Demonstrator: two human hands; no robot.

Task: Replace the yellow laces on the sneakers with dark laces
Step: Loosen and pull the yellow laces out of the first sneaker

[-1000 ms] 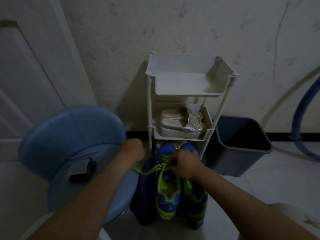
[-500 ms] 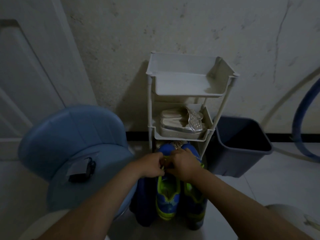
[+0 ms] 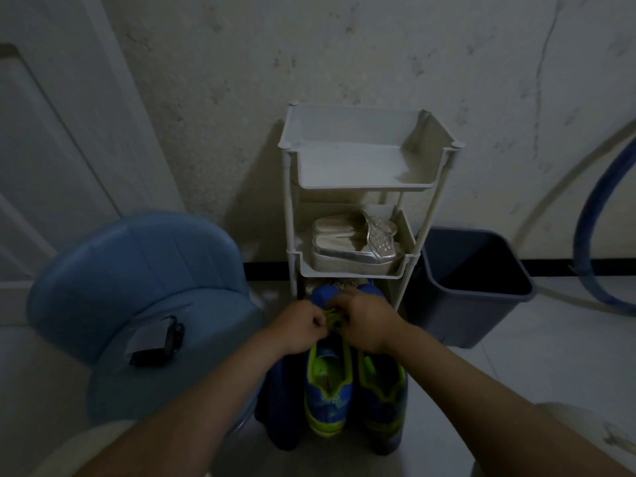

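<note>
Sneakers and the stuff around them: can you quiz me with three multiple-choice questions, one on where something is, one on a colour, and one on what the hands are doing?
1. Where on the rack do the silver sandals sit?
A) top shelf
B) middle shelf
C) not on it at all

2. What colour is the chair?
A) red
B) white
C) blue

3. What are the left hand and right hand doing?
A) both pinching the yellow lace of a sneaker
B) lying flat and open
C) lifting a sandal

Answers:
1. B, the sandals lie in the second tier.
2. C, its seat and back are light blue.
3. A, both hands' fingers curl round the lace near the toe end.
</note>
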